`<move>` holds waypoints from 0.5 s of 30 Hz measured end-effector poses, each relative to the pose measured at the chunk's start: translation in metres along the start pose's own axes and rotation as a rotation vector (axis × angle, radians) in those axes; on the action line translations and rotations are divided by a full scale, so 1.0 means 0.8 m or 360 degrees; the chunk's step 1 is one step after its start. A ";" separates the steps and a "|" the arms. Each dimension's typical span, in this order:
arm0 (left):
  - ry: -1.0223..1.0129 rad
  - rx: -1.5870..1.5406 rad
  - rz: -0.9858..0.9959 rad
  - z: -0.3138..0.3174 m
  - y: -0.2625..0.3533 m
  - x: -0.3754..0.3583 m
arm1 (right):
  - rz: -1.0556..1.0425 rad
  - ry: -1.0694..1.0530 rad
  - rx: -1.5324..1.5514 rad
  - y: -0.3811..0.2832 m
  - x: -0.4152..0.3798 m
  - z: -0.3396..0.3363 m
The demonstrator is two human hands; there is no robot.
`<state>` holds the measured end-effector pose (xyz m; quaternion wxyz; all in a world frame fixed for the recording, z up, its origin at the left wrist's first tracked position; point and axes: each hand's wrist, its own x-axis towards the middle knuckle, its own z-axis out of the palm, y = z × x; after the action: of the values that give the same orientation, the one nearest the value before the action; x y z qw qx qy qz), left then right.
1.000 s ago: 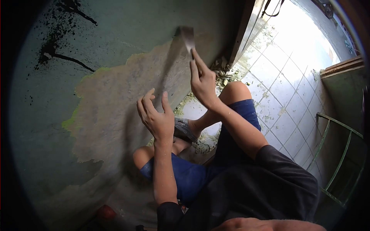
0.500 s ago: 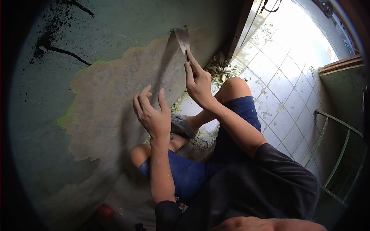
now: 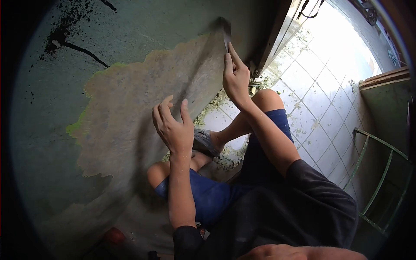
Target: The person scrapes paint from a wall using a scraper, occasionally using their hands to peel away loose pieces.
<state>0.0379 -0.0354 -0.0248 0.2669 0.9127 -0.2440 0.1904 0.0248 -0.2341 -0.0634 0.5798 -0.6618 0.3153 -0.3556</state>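
Observation:
My right hand [image 3: 236,80] grips the handle of a paint scraper [image 3: 226,32], index finger stretched along it. The scraper's blade points up at the wall, at the green paint [image 3: 151,26] just above the upper right edge of the bare patch [image 3: 121,112]. Whether the blade touches the wall is hard to tell. My left hand [image 3: 174,130] is raised in front of the bare patch, holding nothing, its fingers curved and apart from the thumb. Much of the scraper's handle is hidden by my right hand.
Paint flakes [image 3: 212,106] lie along the foot of the wall and over the white tiles [image 3: 318,102]. A door frame [image 3: 277,39] stands at the upper right. A green metal rack [image 3: 381,182] is at the right, a red object [image 3: 114,235] at the lower left.
My right hand and the scraper have moved up and to the right along the wall, from the patch's edge onto the paint above. My left hand has hardly moved.

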 end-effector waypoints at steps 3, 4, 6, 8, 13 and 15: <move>0.0049 -0.0025 0.0072 0.001 0.004 0.004 | -0.0310 -0.0159 -0.0148 0.035 -0.056 0.002; 0.0036 -0.0037 0.0126 0.002 0.005 0.003 | -0.0474 -0.0236 -0.0097 0.027 -0.074 0.007; 0.0015 -0.0054 0.0103 0.010 -0.001 0.006 | -0.0321 -0.0168 -0.0141 0.027 -0.061 0.014; -0.0039 -0.0001 0.0009 0.006 0.003 0.006 | -0.0228 -0.0005 -0.0026 -0.012 -0.013 0.010; -0.0018 -0.0041 0.0076 0.013 0.001 0.006 | -0.0588 -0.0212 -0.0076 0.054 -0.081 0.020; -0.0087 -0.0040 0.0010 0.015 0.001 0.003 | -0.0494 -0.0144 -0.0085 0.012 -0.052 0.018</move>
<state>0.0424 -0.0439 -0.0330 0.2710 0.9134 -0.2563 0.1632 0.0140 -0.1927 -0.0781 0.5137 -0.7332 0.1922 -0.4021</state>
